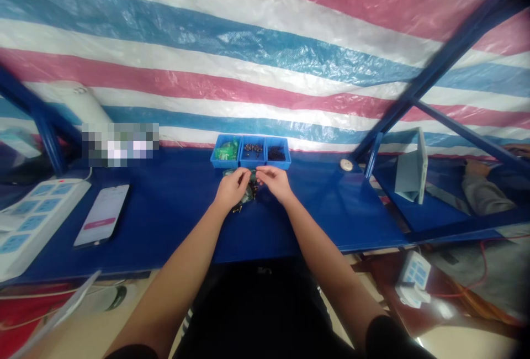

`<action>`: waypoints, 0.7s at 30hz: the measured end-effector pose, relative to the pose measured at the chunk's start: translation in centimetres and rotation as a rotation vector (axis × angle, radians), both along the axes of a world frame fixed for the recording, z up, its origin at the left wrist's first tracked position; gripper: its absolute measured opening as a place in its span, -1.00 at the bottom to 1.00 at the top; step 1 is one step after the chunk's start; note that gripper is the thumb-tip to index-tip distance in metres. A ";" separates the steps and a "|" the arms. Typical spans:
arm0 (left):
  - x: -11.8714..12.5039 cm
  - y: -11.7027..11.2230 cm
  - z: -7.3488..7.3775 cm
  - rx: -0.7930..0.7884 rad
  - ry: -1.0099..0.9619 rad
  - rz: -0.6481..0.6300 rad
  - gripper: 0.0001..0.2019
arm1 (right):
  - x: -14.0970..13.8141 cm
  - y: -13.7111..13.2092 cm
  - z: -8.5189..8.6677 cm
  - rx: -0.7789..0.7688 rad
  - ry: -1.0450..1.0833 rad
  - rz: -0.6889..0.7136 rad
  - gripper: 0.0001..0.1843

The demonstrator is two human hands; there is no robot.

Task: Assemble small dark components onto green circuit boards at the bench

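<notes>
Close together over the blue table, my left hand (232,189) and my right hand (274,183) each pinch thumb against fingers. Whatever is between the fingertips is too small to make out. Beneath and between them lies a clear plastic bag (249,195), partly hidden by the left hand. Small brass-coloured pieces that look like screws (238,209) lie at its near edge. Just beyond the hands stand three joined blue bins: the left bin (224,164) holds a green plastic bag (227,150), the middle bin (252,164) loose metal pieces, the right bin (282,165) small dark pieces.
A phone (103,212) and a white power strip (45,215) lie at the left. A round pale object (345,165) sits right of the bins. Blue frame posts (397,105) and a tablet in a case (414,174) stand further right, near another person's sleeve (484,190).
</notes>
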State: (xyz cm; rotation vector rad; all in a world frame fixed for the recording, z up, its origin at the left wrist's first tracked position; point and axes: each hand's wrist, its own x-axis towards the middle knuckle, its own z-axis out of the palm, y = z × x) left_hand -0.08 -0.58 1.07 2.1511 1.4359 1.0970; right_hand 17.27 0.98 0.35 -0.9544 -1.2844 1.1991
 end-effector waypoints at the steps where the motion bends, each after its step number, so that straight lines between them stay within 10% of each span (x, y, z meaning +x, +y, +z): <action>1: -0.1 0.0 0.0 0.008 -0.001 0.026 -0.69 | -0.2 0.4 0.0 0.019 0.036 -0.002 -0.48; 5: -0.2 0.1 0.0 0.025 0.004 0.054 -0.70 | -0.6 1.5 -0.5 0.145 0.065 -0.024 -0.26; 10: 0.0 0.0 0.1 0.010 0.025 0.042 -0.72 | 0.7 0.7 -1.9 0.203 -0.403 -0.170 -0.73; 21: 0.0 0.0 0.0 0.027 0.008 0.067 -0.72 | 0.5 0.4 -2.3 0.377 -0.918 -0.132 -0.80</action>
